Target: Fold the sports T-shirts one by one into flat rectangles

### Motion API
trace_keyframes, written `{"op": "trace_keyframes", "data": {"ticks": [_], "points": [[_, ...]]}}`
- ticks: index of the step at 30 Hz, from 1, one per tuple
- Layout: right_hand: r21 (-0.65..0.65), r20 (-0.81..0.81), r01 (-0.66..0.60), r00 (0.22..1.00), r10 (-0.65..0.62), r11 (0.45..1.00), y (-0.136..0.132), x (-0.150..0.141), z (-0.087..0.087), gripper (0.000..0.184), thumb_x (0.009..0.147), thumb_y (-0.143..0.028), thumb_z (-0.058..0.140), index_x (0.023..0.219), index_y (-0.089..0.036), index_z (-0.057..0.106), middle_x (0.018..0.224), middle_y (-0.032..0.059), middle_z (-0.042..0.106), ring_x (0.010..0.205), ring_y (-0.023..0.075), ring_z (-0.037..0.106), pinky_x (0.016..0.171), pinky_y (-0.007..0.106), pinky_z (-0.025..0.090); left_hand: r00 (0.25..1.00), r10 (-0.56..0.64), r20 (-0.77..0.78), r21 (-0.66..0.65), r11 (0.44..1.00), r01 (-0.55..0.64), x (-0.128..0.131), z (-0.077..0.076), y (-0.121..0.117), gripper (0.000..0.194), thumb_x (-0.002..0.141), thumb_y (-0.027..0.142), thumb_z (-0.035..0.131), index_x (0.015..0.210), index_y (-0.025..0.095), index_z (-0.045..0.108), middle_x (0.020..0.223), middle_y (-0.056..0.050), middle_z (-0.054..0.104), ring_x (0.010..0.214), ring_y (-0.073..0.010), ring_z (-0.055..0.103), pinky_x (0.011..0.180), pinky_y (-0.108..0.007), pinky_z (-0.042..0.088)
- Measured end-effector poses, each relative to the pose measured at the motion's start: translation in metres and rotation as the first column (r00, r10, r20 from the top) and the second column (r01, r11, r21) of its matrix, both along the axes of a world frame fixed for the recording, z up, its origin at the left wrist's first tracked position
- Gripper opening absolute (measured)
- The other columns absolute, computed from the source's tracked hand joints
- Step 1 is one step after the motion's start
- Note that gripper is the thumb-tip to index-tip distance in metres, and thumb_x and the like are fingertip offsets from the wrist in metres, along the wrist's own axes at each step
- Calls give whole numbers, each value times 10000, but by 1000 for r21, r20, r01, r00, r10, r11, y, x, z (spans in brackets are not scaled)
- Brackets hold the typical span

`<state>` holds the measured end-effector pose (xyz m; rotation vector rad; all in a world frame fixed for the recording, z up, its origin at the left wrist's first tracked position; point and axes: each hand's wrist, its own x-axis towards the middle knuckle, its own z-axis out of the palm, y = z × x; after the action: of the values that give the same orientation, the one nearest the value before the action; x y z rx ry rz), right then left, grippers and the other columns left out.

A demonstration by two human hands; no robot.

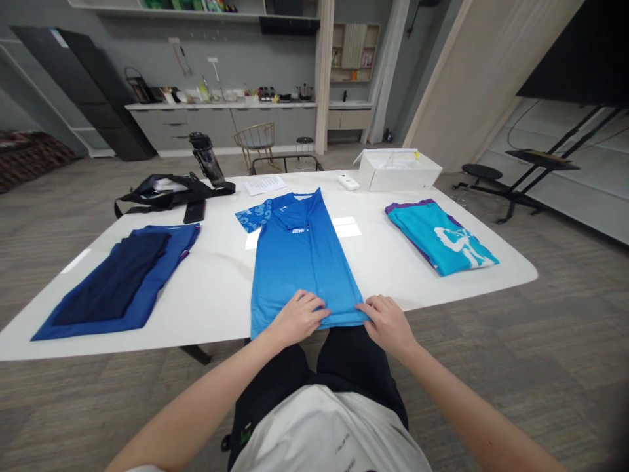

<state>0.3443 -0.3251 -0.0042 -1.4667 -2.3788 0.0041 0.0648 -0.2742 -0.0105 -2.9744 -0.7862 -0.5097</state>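
Observation:
A blue T-shirt point(295, 262) lies on the white table in front of me, its hem at the near edge. Its right side is folded over toward the middle, while the patterned left sleeve point(254, 216) sticks out at the far left. My left hand point(301, 317) pinches the hem near its middle. At the hem's right corner, my right hand point(388, 324) grips the cloth between thumb and fingers. A folded turquoise shirt point(442, 239) with a white print rests to the right. Dark navy folded clothing point(115, 275) lies on blue folded cloth point(162, 282) at left.
A black bag point(167, 190), a dark bottle point(206, 160) and a phone point(195, 211) occupy the table's far left. Papers point(265, 185), a small white device point(348, 182) and an open white box point(400, 172) stand along the far side of the table point(216, 295).

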Motion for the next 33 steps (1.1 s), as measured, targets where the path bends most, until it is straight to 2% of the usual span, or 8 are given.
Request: {"op": "trace_keyframes", "data": {"ticks": [6,10,12,16,20,23,28,33], "points": [[-117,18,-171,985,174,978,5,11,1,272,1048,-364,500,990,-208,715,857,56,663,846,221,613,811,385,413,1000,-26,-7,-164,986,25,-2,2,-12,318,1027,475,507,1101,228,693,970,-31,691,937,-193,613,899,-379,392],[-155,-25,-108,994,105,982,30,7,7,273,1069,-326,448,1042,-199,688,931,67,678,871,212,630,807,343,425,994,99,37,-152,984,-92,0,6,0,305,1075,372,412,1137,223,672,1042,-42,690,988,-187,611,871,-354,385],[-209,-21,-136,991,134,969,43,4,9,223,1047,-331,497,1055,-200,677,962,66,682,881,211,637,803,327,428,998,62,-13,-133,989,-64,2,5,2,279,1068,364,435,1081,213,669,1030,-45,681,982,-194,604,864,-357,381],[-379,-8,-204,976,217,903,66,0,12,171,990,-355,593,910,-221,665,802,8,669,715,174,602,686,287,382,995,-68,-74,-173,983,55,4,4,3,234,1039,392,509,1001,213,655,981,-27,673,945,-194,597,860,-360,377],[-473,-51,-217,974,219,854,81,3,18,261,923,-462,681,838,-219,643,759,-5,655,688,163,580,643,271,344,997,-72,-7,-264,962,68,1,11,13,268,1026,449,524,1100,228,657,1047,-30,677,957,-184,606,869,-344,386],[-515,-42,-264,958,284,816,76,9,18,330,868,-529,736,849,-215,637,788,6,664,728,180,591,687,287,364,999,-37,4,-312,949,36,-1,13,19,236,1025,421,536,1107,235,656,1065,-24,673,965,-181,606,881,-343,391],[-549,27,-256,946,323,796,55,19,21,209,890,-357,728,783,-211,622,820,23,677,818,204,620,779,320,371,991,-131,-39,-301,947,114,3,7,8,155,1018,334,556,1028,218,660,1028,-28,677,976,-192,599,857,-356,398],[-712,-42,-208,966,255,671,79,19,34,267,888,-450,714,753,-224,670,707,-9,662,656,159,573,621,278,325,994,-109,21,-388,915,108,-2,16,33,212,1041,374,500,1076,249,667,1024,-11,696,956,-171,629,862,-334,422]]}}
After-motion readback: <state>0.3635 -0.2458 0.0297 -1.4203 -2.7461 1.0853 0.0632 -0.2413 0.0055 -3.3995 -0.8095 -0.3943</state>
